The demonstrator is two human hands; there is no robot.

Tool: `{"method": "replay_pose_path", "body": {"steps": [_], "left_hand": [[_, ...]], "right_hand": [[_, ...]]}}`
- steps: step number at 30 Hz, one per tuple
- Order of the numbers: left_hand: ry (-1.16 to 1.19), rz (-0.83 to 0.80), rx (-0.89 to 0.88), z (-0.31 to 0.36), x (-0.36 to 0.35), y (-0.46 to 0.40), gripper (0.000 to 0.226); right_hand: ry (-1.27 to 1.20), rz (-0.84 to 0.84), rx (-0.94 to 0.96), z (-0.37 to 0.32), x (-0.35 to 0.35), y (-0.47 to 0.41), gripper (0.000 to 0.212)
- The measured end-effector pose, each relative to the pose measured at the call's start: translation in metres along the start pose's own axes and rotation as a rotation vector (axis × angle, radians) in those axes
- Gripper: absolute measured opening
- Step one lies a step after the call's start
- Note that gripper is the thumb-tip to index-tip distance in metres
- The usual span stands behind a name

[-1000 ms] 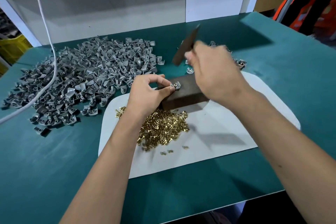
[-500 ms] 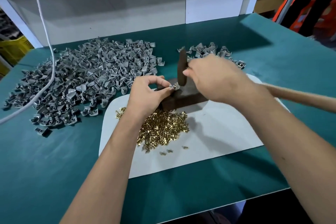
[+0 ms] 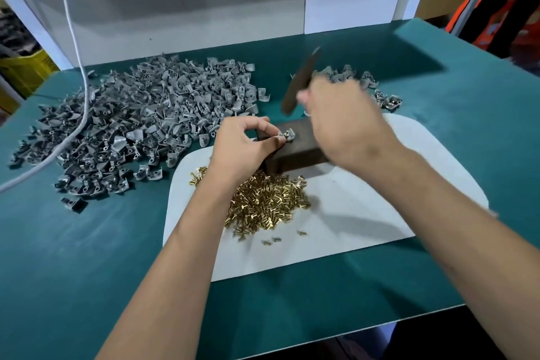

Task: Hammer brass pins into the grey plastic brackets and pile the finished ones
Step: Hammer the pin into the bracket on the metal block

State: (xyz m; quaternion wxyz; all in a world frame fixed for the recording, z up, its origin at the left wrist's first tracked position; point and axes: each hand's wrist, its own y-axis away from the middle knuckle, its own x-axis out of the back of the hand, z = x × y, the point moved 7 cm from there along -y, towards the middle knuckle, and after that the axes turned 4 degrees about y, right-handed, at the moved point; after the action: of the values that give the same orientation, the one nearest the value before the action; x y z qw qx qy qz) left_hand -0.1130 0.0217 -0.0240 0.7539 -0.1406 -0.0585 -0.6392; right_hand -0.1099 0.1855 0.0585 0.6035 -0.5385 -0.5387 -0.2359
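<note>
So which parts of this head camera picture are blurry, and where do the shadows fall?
Head view: the right hand and the dark metal hammer head it grips are motion-blurred; the left hand pinching the small grey plastic bracket is sharp; soft arm shadows fall on the white mat.

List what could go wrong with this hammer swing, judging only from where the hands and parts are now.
1. The left hand pinches the bracket on the block, fingertips right beside the pin; the raised hammer could strike them.
2. An off-centre blow may bend the pin or flick the bracket away.
3. The brass pins lie against the block, so a jolt could scatter them.
</note>
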Motion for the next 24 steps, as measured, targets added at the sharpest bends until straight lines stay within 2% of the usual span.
{"method": "replay_pose_path", "body": {"steps": [2, 3, 5, 10, 13, 19, 24], "left_hand": [[0.021, 0.002, 0.01, -0.003, 0.0, 0.001, 0.012], [0.008, -0.002, 0.005, -0.004, -0.001, 0.001, 0.011], [-0.019, -0.004, -0.014, -0.002, -0.002, 0.002, 0.008], [-0.003, -0.008, -0.016, 0.001, -0.002, 0.003, 0.014], [0.035, -0.019, 0.008, 0.0, -0.001, 0.004, 0.014], [0.079, -0.025, 0.033, -0.001, -0.002, 0.005, 0.012], [0.096, -0.049, 0.029, 0.001, -0.007, 0.006, 0.017]], "right_hand": [[0.053, -0.211, 0.057, -0.005, -0.026, 0.006, 0.025], [0.078, -0.258, 0.071, -0.003, -0.028, 0.005, 0.028], [0.079, -0.257, 0.066, 0.006, -0.017, -0.003, 0.033], [-0.082, -0.168, -0.022, 0.038, 0.008, -0.005, 0.024], [-0.182, -0.251, -0.11, 0.065, 0.01, -0.002, 0.016], [-0.064, -0.393, -0.137, 0.099, -0.011, 0.015, 0.002], [-0.03, -0.426, -0.131, 0.102, -0.031, 0.023, 0.021]]}}
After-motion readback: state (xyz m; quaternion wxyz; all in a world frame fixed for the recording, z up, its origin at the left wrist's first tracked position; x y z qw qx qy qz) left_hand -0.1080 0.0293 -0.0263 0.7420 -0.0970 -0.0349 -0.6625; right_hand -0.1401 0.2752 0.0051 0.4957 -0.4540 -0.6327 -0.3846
